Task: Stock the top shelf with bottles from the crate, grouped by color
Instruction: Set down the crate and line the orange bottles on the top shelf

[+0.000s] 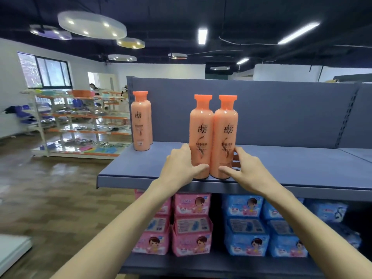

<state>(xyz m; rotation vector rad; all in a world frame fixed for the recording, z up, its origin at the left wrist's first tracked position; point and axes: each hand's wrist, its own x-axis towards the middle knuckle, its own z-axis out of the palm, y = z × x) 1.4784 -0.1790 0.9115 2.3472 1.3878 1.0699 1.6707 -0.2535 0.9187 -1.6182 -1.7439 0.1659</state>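
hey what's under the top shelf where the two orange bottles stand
Under the top shelf, pink packs sit beside blue packs, stacked on a lower shelf. The forearms cover some packs.

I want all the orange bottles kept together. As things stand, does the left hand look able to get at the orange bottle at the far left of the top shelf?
Probably yes. The shelf lies bare between the left hand and the far-left bottle, but that hand now grips another bottle.

Two bottles [213, 135] side by side, top shelf [291, 168] front.
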